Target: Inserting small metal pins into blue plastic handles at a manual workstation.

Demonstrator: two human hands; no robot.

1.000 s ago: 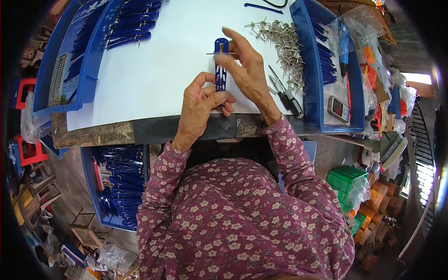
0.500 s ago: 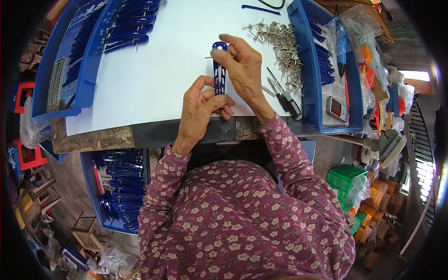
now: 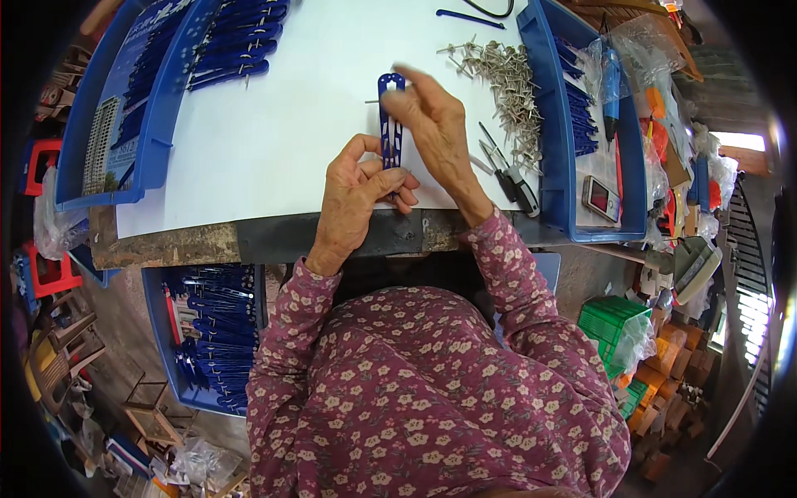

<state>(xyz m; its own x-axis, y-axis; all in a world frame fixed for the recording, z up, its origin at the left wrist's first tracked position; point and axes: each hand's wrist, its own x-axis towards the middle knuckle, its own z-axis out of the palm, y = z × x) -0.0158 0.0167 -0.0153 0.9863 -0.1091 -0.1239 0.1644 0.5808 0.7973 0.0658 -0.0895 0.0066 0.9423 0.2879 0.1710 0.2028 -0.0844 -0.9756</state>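
Observation:
My left hand grips the lower end of a blue slotted handle between thumb and fingers, just above the table's front edge. The handle stands lengthwise away from me, its top end showing two rounded tips. A thin metal pin sticks out leftward near that top. My right hand is at the upper end, thumb over the handle's right side and index finger stretched past the tip. Its thumb is smeared by motion, so its hold is unclear. To its right lies a pile of metal pins with flat heads.
White paper covers the tabletop. Blue handles lie in a row at the far left, beside a blue tray. Dark-handled pointed tools rest near a right-hand blue tray containing a phone. Another bin sits below, left.
My right thumb has shifted slightly right, and more of the handle's top end shows. My left hand keeps its grip in the same place.

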